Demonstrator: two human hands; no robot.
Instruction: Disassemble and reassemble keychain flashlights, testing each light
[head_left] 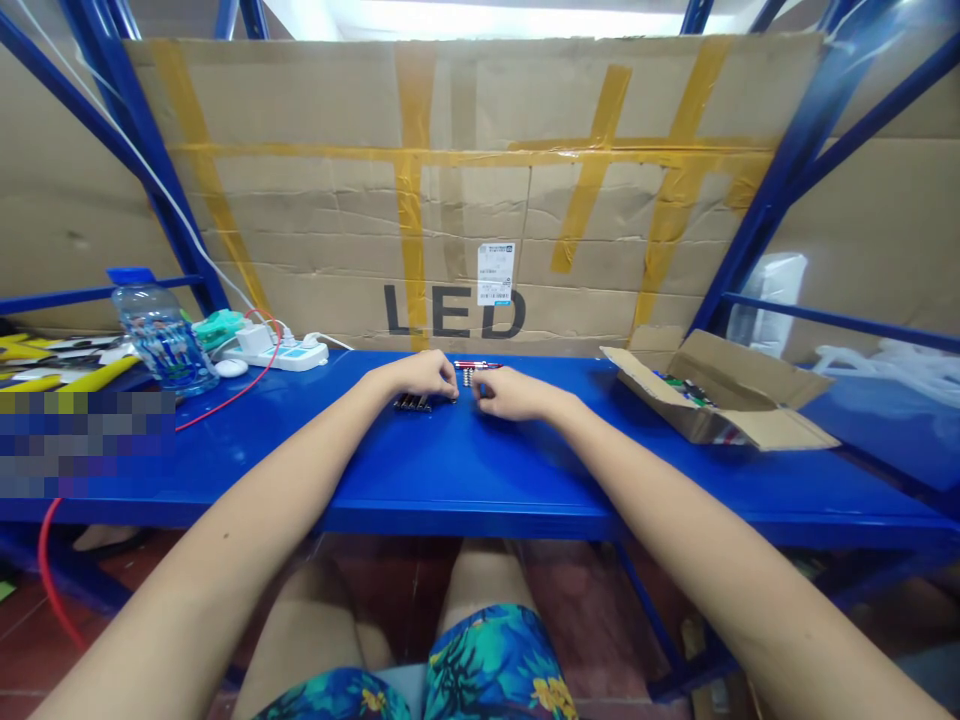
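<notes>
My left hand (426, 376) rests over the blue table with its fingers curled down. Under and beside it lies a row of small dark parts (412, 403); a tiny dark piece is at its fingertips, too small to name. My right hand (511, 394) is a short gap away, its fingers bent together; what they hold, if anything, is hidden. Between the hands, a little farther back, sit several small silvery pieces (467, 378) in a short column. Behind these lies a thin red pen-like tool (477, 365), partly covered by my right hand.
An open cardboard box (705, 425) with green boards in it stands right. On the left are a water bottle (161, 335), a white power strip (289, 354) and a red cable (247, 385). A large cardboard sheet (330, 240) walls the back of the blue table (465, 475).
</notes>
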